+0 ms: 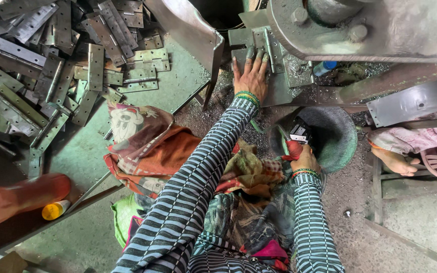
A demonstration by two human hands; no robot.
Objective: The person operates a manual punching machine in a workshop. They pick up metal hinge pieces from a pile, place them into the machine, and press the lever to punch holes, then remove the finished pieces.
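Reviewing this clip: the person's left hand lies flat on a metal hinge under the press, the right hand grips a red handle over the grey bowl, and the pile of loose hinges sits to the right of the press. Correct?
Not quite. In the head view the pile of loose hinges lies left of the press, not right. The rest holds: the left hand lies flat on a metal hinge and the right hand grips a red handle over the grey bowl.

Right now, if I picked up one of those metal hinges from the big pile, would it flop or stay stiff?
Each hinge looks like two flat steel plates joined at a pin, so the plates would probably stay stiff while the joint swings. It likely feels heavy for its size. Being flat, it should not roll, though the pile is loosely heaped, so neighbours might slide.
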